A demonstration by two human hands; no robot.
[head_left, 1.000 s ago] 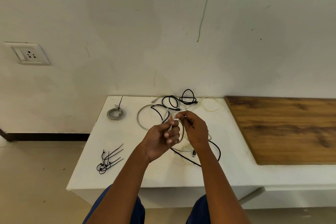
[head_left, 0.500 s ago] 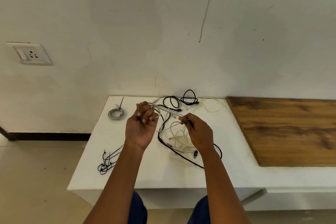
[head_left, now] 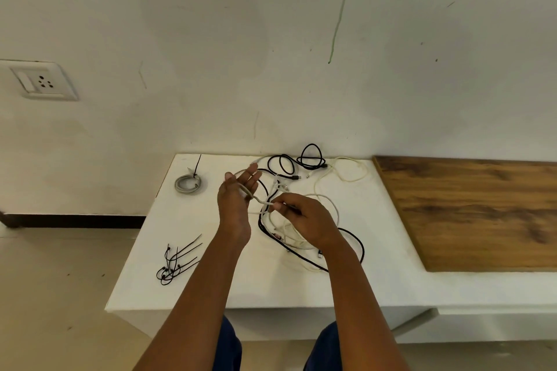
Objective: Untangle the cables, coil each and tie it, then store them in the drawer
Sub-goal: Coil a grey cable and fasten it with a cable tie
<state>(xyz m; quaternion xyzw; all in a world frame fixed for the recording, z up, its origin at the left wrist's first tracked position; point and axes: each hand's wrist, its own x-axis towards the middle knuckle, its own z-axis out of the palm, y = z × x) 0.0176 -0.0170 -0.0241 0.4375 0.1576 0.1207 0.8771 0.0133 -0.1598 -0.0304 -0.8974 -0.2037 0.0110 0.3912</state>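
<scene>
A tangle of black and white cables point(head_left: 304, 214) lies on the white counter point(head_left: 211, 286). My left hand point(head_left: 236, 199) is raised above it with fingers straight, and a grey cable point(head_left: 256, 199) runs across its palm. My right hand point(head_left: 304, 217) pinches that same grey cable near its end, just right of the left hand. One grey cable point(head_left: 188, 183), coiled and tied with a black zip tie, sits at the counter's back left. Loose black zip ties point(head_left: 176, 262) lie at the front left. No drawer front is visible.
A wooden board point(head_left: 470, 208) covers the counter's right part. The wall stands directly behind, with a socket plate point(head_left: 42, 81) at the left. The counter's left and front edges drop to the tiled floor.
My hands, first close together on a small coil, drew apart as the left swung out leftward. The left hand has since opened its fingers and come back nearer the right.
</scene>
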